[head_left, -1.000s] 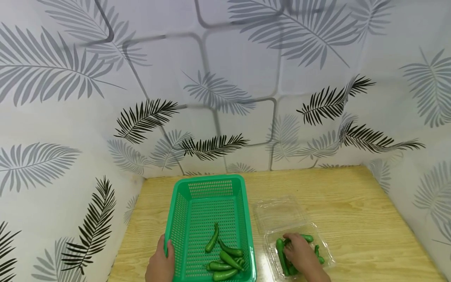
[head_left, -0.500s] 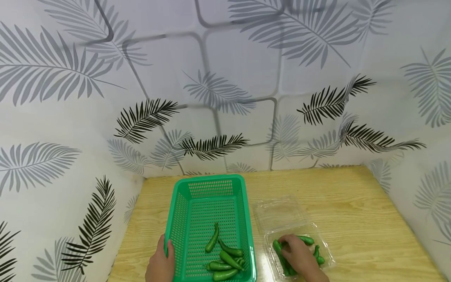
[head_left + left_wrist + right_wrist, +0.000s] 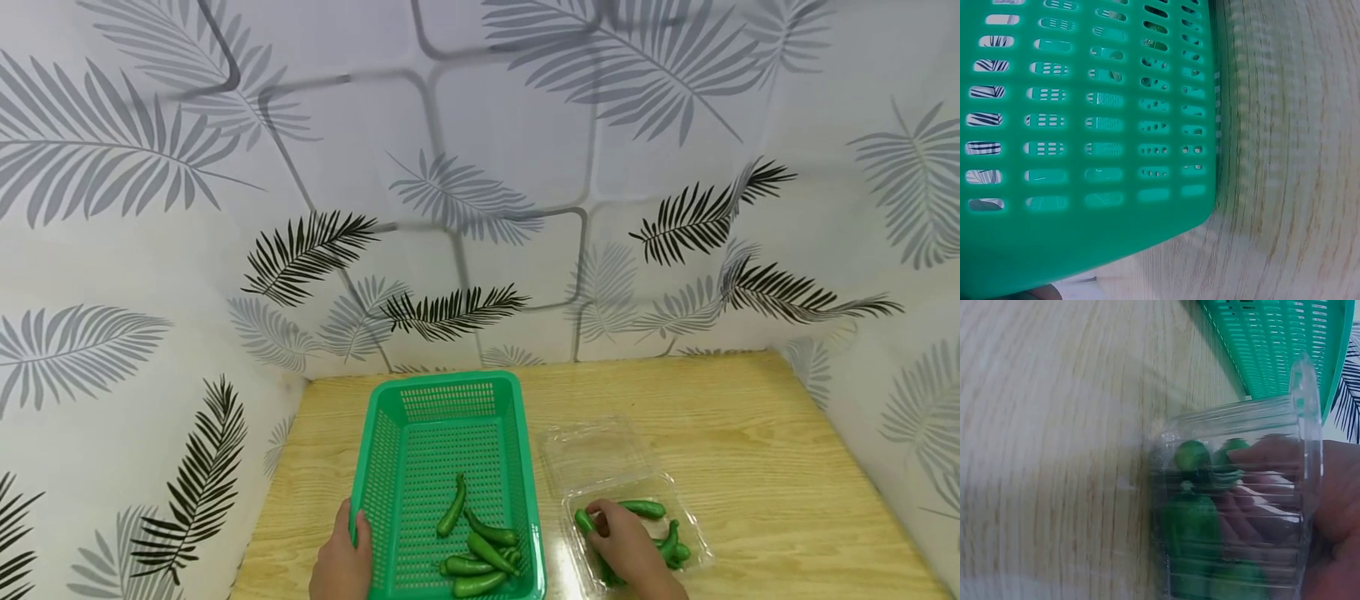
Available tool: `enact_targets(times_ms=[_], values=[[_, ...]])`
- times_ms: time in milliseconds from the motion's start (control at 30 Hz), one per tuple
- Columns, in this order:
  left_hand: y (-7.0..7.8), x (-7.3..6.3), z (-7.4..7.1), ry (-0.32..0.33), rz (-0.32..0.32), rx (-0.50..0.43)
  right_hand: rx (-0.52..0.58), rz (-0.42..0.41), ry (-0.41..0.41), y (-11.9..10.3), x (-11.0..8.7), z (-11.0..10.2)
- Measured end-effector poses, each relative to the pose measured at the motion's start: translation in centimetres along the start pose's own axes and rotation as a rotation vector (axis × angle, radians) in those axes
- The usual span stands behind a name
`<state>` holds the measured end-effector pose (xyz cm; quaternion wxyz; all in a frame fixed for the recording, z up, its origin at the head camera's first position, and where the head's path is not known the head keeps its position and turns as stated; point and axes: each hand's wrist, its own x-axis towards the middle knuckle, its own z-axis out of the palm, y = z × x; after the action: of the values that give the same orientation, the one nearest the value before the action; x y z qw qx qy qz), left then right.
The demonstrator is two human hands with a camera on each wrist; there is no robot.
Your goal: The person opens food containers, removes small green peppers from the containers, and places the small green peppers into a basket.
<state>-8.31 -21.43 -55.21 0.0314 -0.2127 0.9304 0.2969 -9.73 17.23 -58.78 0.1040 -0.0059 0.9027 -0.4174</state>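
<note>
My left hand (image 3: 342, 557) grips the left rim of a green plastic basket (image 3: 362, 467), thumb inside the wall. In the left wrist view the slotted wall of the basket (image 3: 1072, 237) fills most of the picture. Several green peppers (image 3: 491, 552) lie in the near part of the basket. To its right, my right hand (image 3: 628, 542) reaches into a clear plastic box (image 3: 686, 517) and pinches a green pepper (image 3: 584, 522) by its left wall. Through the box's side in the right wrist view, fingertips touch a pepper (image 3: 1234, 450). More green peppers (image 3: 642, 508) lie around the hand.
The box's clear lid (image 3: 596, 450) lies folded back behind it on the wood-grain table (image 3: 735, 433). A wall covering with a leaf pattern (image 3: 517, 275) rises at the table's back edge and both sides.
My right hand has shifted left inside the clear box, and the pepper at its fingertips has moved left too. More peppers show to its right. My left hand and the basket stay put.
</note>
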Motion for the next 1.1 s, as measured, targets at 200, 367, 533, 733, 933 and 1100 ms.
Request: enact_targets(times_ms=[200, 367, 533, 733, 933, 1100], values=[[0.0, 0.1, 0.0, -0.017, -0.006, 0.0, -0.026, -0.015, 0.044, 0.1, 0.0, 0.2], [-0.1, 0.1, 0.1, -0.006, 0.0, 0.005, -0.054, -0.036, 0.081, -0.3, -0.2, -0.2], [-0.2, 0.1, 0.2, -0.006, 0.002, -0.004, -0.064, -0.052, 0.154, -0.8, -0.6, -0.8], [-0.1, 0.1, 0.0, -0.006, 0.01, -0.017, -0.044, -0.037, 0.185, -1.2, -0.8, -1.4], [-0.1, 0.1, 0.0, -0.009, 0.01, -0.009, -0.028, -0.045, 0.191, -2.0, -1.0, -2.0], [-0.1, 0.1, 0.1, -0.008, 0.007, -0.007, -0.036, -0.086, 0.202, -3.3, -1.4, -2.3]])
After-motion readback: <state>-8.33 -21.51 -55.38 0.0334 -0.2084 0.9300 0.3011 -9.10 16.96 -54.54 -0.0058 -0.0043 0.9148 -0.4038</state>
